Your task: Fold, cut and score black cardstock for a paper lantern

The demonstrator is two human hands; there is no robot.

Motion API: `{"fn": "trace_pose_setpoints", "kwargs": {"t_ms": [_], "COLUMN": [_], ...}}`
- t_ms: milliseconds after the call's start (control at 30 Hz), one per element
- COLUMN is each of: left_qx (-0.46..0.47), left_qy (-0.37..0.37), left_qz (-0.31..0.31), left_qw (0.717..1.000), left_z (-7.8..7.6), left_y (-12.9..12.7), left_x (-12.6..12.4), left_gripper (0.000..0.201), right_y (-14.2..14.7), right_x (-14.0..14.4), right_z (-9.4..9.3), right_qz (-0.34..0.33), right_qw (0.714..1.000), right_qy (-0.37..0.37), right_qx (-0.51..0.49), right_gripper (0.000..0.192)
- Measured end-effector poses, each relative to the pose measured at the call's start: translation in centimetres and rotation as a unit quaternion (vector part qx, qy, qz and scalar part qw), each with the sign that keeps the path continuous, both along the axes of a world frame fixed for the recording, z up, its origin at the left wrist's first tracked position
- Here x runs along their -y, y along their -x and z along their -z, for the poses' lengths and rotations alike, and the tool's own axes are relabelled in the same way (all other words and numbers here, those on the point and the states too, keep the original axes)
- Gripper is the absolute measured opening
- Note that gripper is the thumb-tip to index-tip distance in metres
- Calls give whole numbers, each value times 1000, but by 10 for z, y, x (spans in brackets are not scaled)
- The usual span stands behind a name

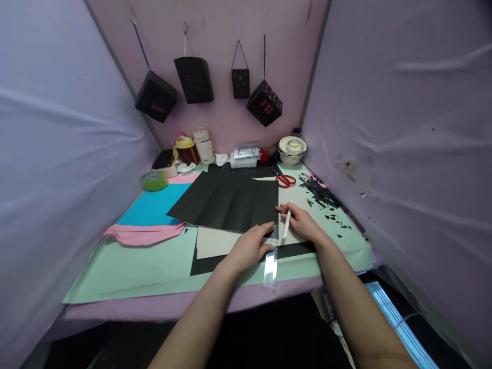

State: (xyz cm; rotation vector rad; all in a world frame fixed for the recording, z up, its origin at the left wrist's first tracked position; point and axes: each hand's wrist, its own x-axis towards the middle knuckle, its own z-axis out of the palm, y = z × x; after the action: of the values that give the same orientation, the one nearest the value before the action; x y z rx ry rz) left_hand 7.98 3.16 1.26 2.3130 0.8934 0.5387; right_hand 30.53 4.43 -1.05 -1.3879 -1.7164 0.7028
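Observation:
My left hand (250, 246) lies on a clear ruler (270, 266), its fingers and thumb spread apart over the ruler and the lower right corner of a black sheet of paper (230, 200). In my right hand (302, 221) is a slim white pen (286, 225), tip pointing down beside the ruler. The fingertips of that hand reach the right edge of the black sheet. Under the sheet lie a pale board (215, 243) and another black sheet (200, 265). Part of the ruler is hidden under my left hand.
Red-handled scissors (285, 181) lie beyond my right hand, with black paper scraps (323, 195) to the right. Blue paper (149, 207), pink paper (146, 234) and green tape (155, 180) are on the left. A bowl (292, 149) and a plastic box (245, 156) stand behind.

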Motion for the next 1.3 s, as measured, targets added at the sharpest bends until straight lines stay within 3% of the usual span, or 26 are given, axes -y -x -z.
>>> {"fn": "trace_pose_setpoints", "kwargs": {"t_ms": [1300], "left_qx": [-11], "left_qy": [2], "left_qz": [-10], "left_qw": [1000], "left_z": [2], "left_y": [-1], "left_x": [0], "left_gripper": [57], "right_y": [1], "right_x": [1], "right_z": [-3], "right_qz": [6], "right_qw": [1000], "right_qy": [7], "right_qx": [-1], "right_gripper": [6]}}
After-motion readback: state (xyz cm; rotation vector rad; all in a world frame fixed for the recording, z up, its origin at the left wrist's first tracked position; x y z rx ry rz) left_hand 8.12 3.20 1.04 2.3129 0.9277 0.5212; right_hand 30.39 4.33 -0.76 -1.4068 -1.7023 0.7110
